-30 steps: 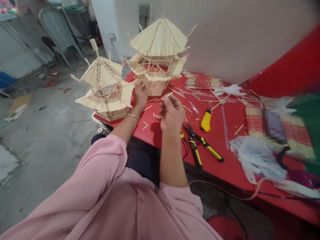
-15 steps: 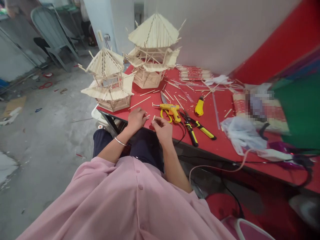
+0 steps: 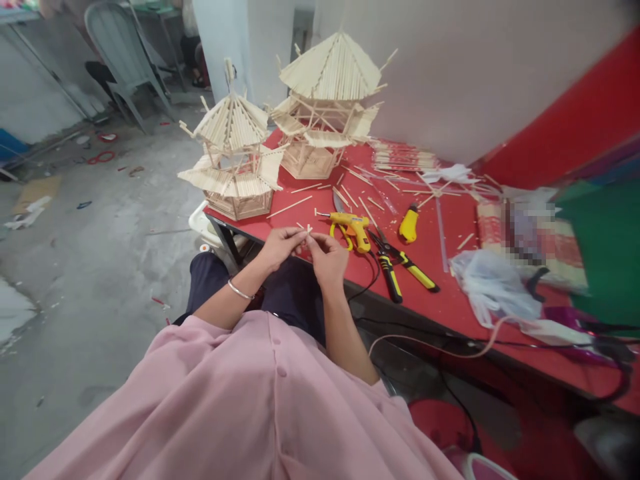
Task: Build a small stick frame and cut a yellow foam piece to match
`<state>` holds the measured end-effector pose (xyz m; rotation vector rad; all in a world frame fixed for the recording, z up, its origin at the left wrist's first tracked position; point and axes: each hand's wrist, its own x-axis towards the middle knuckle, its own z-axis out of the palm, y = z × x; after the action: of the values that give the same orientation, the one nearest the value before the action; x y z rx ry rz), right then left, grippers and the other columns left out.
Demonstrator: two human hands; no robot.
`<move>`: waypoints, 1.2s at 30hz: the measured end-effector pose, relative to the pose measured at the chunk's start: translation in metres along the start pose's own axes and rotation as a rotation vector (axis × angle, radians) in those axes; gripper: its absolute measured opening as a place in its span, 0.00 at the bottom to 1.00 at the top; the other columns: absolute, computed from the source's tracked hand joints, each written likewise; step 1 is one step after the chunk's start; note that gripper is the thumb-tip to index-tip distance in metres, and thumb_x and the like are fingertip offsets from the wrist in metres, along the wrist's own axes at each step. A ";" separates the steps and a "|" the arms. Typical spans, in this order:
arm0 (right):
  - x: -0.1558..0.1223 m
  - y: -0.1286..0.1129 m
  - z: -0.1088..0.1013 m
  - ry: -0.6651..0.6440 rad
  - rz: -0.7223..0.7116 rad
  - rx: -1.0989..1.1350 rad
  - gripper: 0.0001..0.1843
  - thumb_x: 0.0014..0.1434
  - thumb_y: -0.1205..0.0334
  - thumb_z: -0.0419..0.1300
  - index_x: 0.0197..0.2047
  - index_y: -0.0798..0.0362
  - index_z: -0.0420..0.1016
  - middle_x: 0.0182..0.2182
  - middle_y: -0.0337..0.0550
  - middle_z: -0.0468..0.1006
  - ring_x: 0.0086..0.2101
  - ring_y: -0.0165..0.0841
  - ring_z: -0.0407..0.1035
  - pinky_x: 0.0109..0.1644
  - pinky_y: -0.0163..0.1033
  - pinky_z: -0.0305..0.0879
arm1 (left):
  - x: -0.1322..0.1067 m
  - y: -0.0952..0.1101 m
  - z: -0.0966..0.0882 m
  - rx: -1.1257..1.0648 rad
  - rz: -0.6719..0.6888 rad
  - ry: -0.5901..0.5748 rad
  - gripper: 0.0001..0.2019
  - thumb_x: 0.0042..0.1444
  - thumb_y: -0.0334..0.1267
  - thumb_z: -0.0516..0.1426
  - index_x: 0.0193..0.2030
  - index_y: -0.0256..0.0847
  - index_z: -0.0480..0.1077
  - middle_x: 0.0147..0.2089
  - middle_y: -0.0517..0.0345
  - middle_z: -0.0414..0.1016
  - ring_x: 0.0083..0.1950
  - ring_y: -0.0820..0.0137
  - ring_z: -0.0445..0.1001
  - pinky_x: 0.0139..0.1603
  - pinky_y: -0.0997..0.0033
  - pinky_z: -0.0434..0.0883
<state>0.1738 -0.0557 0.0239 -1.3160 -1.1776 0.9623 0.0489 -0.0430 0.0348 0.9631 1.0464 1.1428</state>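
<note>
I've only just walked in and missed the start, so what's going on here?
A person in a pink shirt has a small stick piece pinched between left hand and right hand, near the edge of the red table; whether it is one bit or two is too small to tell. A yellow glue gun lies just beyond the right hand, with black-and-yellow pliers beside it. Farther back stand a smaller stick model and a larger stick model; loose sticks lie scattered about.
</note>
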 end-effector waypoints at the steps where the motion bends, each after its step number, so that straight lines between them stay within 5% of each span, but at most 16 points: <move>1: -0.001 0.000 0.001 0.004 -0.028 -0.026 0.18 0.53 0.48 0.64 0.38 0.54 0.81 0.35 0.47 0.85 0.36 0.38 0.78 0.46 0.46 0.76 | -0.001 0.000 0.000 0.035 0.019 -0.003 0.14 0.52 0.45 0.67 0.32 0.34 0.76 0.21 0.64 0.70 0.21 0.80 0.65 0.23 0.81 0.61; 7: -0.006 -0.007 0.000 -0.108 -0.161 -0.122 0.19 0.57 0.51 0.59 0.45 0.53 0.83 0.43 0.48 0.85 0.42 0.39 0.79 0.51 0.46 0.74 | -0.001 -0.006 0.000 0.055 0.198 0.124 0.13 0.53 0.45 0.66 0.30 0.35 0.76 0.26 0.63 0.72 0.24 0.81 0.66 0.25 0.80 0.64; 11: 0.020 -0.032 -0.012 -0.303 -0.171 -0.340 0.18 0.58 0.51 0.59 0.46 0.50 0.84 0.43 0.45 0.85 0.45 0.41 0.78 0.53 0.47 0.73 | 0.001 -0.004 -0.003 -0.108 0.085 0.202 0.12 0.53 0.43 0.66 0.33 0.36 0.74 0.28 0.61 0.75 0.23 0.79 0.69 0.22 0.80 0.64; 15: 0.075 -0.070 -0.011 -0.246 -0.321 -0.909 0.22 0.59 0.52 0.59 0.52 0.51 0.81 0.49 0.48 0.83 0.50 0.46 0.75 0.57 0.51 0.68 | 0.002 0.006 -0.010 -0.227 -0.017 0.222 0.14 0.56 0.46 0.65 0.34 0.37 0.69 0.30 0.57 0.79 0.24 0.76 0.76 0.20 0.81 0.64; 20: 0.124 -0.086 0.020 -0.622 -0.206 -1.538 0.37 0.48 0.43 0.68 0.58 0.53 0.75 0.54 0.58 0.79 0.54 0.54 0.71 0.56 0.53 0.66 | -0.002 0.013 -0.025 -0.193 0.020 0.237 0.18 0.52 0.49 0.67 0.33 0.38 0.67 0.27 0.59 0.78 0.21 0.77 0.75 0.19 0.82 0.63; 25: 0.148 -0.063 0.029 -0.776 -0.174 -1.583 0.35 0.42 0.40 0.72 0.50 0.51 0.80 0.51 0.54 0.81 0.50 0.48 0.74 0.51 0.46 0.67 | -0.006 0.012 -0.039 -0.172 0.068 0.214 0.20 0.49 0.52 0.67 0.34 0.37 0.68 0.27 0.58 0.78 0.22 0.77 0.74 0.19 0.81 0.64; 31: 0.194 -0.035 0.021 -0.772 -0.218 -1.434 0.16 0.34 0.59 0.78 0.29 0.50 0.82 0.30 0.44 0.83 0.35 0.37 0.74 0.39 0.37 0.66 | -0.001 0.007 -0.041 -0.112 0.053 0.175 0.21 0.50 0.54 0.66 0.34 0.37 0.68 0.28 0.56 0.79 0.21 0.77 0.73 0.19 0.80 0.63; 36: 0.208 -0.033 0.016 -0.835 -0.154 -1.360 0.11 0.35 0.66 0.76 0.25 0.50 0.82 0.21 0.38 0.80 0.27 0.32 0.72 0.36 0.35 0.64 | 0.002 -0.003 -0.036 0.048 0.036 0.132 0.18 0.53 0.53 0.63 0.34 0.38 0.71 0.29 0.56 0.79 0.22 0.76 0.73 0.20 0.78 0.63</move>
<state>0.1928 0.1488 0.0718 -1.7918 -2.8261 0.5109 0.0148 -0.0397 0.0233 0.9579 1.1710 1.2288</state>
